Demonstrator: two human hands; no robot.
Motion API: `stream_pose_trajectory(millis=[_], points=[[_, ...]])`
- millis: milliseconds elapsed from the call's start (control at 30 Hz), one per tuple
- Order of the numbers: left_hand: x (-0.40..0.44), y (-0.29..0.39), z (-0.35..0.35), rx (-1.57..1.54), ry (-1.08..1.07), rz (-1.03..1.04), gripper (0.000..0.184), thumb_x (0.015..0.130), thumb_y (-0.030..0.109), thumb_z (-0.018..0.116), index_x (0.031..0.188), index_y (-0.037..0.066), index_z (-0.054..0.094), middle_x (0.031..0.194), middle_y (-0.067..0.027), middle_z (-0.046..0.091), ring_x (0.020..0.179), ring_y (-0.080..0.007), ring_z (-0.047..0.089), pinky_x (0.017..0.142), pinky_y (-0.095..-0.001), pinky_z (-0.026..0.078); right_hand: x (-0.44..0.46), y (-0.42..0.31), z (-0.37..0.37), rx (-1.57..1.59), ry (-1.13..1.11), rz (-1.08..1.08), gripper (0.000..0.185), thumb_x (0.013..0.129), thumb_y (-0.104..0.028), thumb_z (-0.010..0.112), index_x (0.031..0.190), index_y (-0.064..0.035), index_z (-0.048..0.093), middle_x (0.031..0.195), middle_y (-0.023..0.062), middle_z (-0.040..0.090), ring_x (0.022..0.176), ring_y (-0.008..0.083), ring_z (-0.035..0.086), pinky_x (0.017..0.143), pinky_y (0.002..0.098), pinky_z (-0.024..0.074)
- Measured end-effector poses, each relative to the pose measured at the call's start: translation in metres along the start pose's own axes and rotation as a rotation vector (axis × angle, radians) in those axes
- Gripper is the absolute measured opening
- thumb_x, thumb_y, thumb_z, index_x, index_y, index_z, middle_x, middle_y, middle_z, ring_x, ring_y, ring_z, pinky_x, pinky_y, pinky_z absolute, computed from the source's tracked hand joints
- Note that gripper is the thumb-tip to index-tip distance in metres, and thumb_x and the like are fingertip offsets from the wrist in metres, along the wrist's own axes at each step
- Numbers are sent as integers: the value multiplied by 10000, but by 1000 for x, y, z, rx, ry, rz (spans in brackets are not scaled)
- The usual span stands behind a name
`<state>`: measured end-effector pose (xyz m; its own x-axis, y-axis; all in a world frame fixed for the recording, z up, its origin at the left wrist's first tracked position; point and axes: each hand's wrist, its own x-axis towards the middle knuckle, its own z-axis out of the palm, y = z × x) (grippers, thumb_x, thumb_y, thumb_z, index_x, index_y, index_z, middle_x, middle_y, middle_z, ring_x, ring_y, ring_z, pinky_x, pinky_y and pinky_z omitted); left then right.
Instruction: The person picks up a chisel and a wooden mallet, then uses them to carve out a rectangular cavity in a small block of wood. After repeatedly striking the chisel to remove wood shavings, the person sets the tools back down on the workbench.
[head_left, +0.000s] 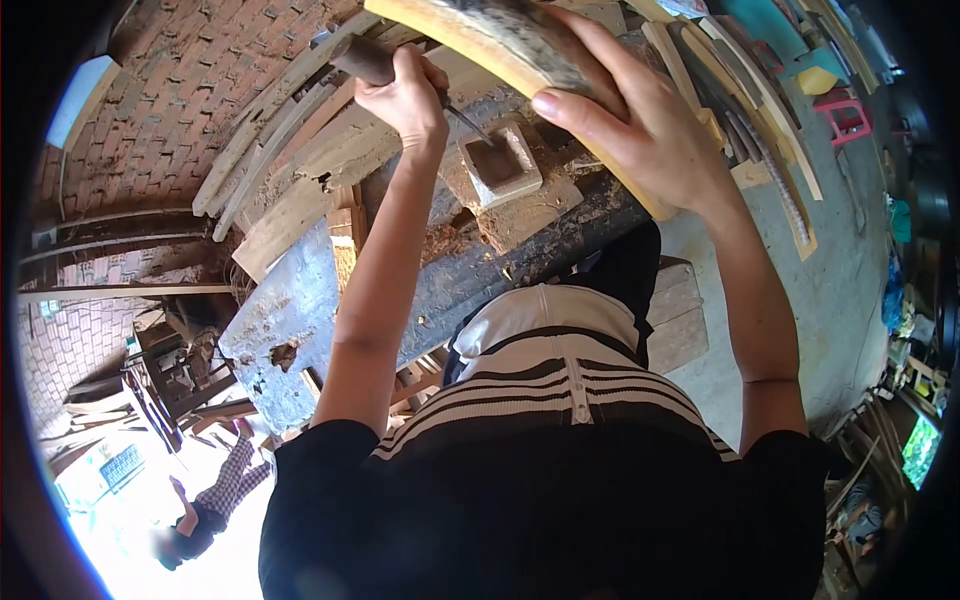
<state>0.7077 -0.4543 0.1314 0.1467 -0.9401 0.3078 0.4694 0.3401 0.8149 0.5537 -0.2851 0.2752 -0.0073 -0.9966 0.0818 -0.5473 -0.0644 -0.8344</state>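
Note:
My left hand (405,95) is closed round a brush-like tool with a dark wooden handle (362,60). The tool's thin dark shaft slants down to the right, its tip at a small square container (482,190) with dark contents. That container rests on a wood block (535,215) on the dark workbench beam (590,225). My right hand (640,120) grips a long curved wooden piece (480,50), its thumb on the near face and its fingers over the far side. The piece has a yellowish edge and a dark mottled face, and it slants above the bench, right of the container.
Long boards (290,150) lie along the bench's far left, by a brick wall (200,90). More curved strips (770,130) lie at the right, near a pink stool (843,118). Another person (205,510) is at the lower left, in bright light.

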Motion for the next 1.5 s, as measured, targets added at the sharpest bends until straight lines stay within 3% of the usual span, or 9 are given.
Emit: stream_pose_trajectory(millis=[367, 533, 600, 667, 700, 933, 967, 1233, 1500], points=[[-37, 8, 28, 128, -155, 172, 77, 784, 7, 623, 736, 4, 562, 582, -35, 599, 456, -102, 558, 428, -255, 464, -4, -14, -1, 126, -68, -92, 709, 962, -388, 602, 1461, 19, 305, 1248, 228, 575, 1073, 271, 626, 884, 363, 494], [-49, 3, 30, 291, -295, 185, 124, 730, 97, 684, 793, 58, 586, 627, -23, 618, 536, -118, 607, 530, -281, 530, 35, 3, -1, 385, 171, -669, 697, 931, -263, 656, 1425, 80, 304, 1201, 240, 566, 935, 207, 660, 790, 334, 549], [-56, 0, 36, 318, -309, 267, 157, 721, 125, 707, 810, 67, 591, 642, -24, 626, 549, -125, 606, 551, -273, 514, 18, -43, -3, 125, 433, -513, 727, 928, -284, 656, 1446, 70, 290, 1157, 241, 588, 897, 203, 669, 773, 337, 559], [-64, -3, 37, 285, -290, 289, 200, 719, 150, 728, 828, 44, 599, 673, -40, 647, 583, -130, 617, 599, -270, 521, 26, -25, -37, 199, -398, -354, 767, 924, -327, 652, 1471, 62, 280, 1101, 241, 612, 894, 203, 677, 774, 326, 560], [-63, -29, 18, 620, -282, 537, 231, 714, 165, 745, 842, 29, 609, 697, -55, 663, 623, -121, 623, 632, -279, 521, 24, -32, -24, -384, -358, 201, 795, 921, -364, 646, 1487, 55, 277, 1099, 254, 621, 929, 230, 679, 825, 320, 548], [-62, -16, 23, 563, -340, 356, 369, 678, 234, 759, 964, 38, 634, 801, -76, 690, 695, -247, 668, 720, -370, 509, 17, -22, -28, 352, -140, -269, 749, 918, -352, 643, 1462, 50, 322, 1018, 238, 670, 732, 286, 698, 636, 350, 562], [-61, -20, 23, 472, -294, 270, 375, 682, 225, 775, 941, 0, 622, 831, -105, 689, 738, -242, 660, 700, -352, 493, 13, -5, -1, -371, -62, -140, 746, 922, -349, 631, 1472, 41, 313, 863, 228, 690, 630, 288, 688, 540, 365, 535], [-15, 14, 21, 27, -97, -3, 91, 783, 12, 552, 696, 7, 525, 495, -54, 542, 360, -116, 492, 348, -262, 408, -3, 3, -1, 29, 59, -22, 749, 952, -428, 594, 1472, 25, 302, 1209, 257, 603, 1036, 292, 649, 851, 384, 511], [-46, 7, 29, 80, -206, -16, 102, 779, -22, 603, 733, 10, 518, 538, -50, 561, 412, -113, 529, 387, -259, 438, -17, 1, -2, 136, 104, 2, 722, 962, -393, 598, 1457, 45, 304, 1287, 249, 543, 1126, 304, 596, 919, 387, 489]])
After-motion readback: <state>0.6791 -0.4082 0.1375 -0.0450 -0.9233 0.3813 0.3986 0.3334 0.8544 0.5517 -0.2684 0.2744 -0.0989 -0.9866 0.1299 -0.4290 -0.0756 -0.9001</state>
